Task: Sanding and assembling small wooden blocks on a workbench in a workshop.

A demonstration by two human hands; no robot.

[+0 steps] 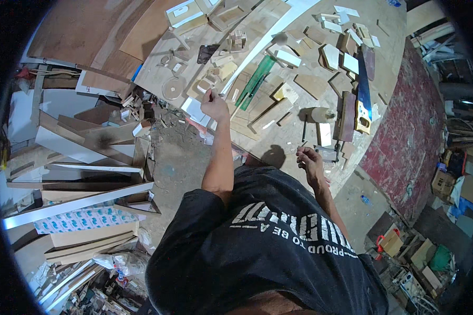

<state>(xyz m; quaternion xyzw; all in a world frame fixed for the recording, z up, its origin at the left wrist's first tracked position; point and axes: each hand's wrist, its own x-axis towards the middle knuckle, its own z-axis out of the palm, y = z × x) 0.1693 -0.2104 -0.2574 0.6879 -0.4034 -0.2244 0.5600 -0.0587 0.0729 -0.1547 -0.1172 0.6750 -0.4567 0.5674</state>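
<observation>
My left hand (216, 107) is closed above the near left edge of the workbench (278, 134), its fingertips pinched together. What they hold, if anything, is too small to make out. Small wooden blocks (207, 84) lie just beyond it, and a white panel (195, 109) is beside it. Over the near edge, further right, my right hand (312, 166) has thumb and fingers pressed together. A tiny thin piece sticks up at its fingertips, its kind unclear. Near this hand are a dark slim rod (304, 127), a pale plastic bottle (322, 115) and a white-faced block (324, 134).
A handsaw (363, 113) with blue blade and yellow handle lies at the bench's right. A long green strip (255, 82), a clear disc (172, 88) and several wood offcuts (310, 86) spread over the top. Stacked boards (89, 210) crowd the floor at left.
</observation>
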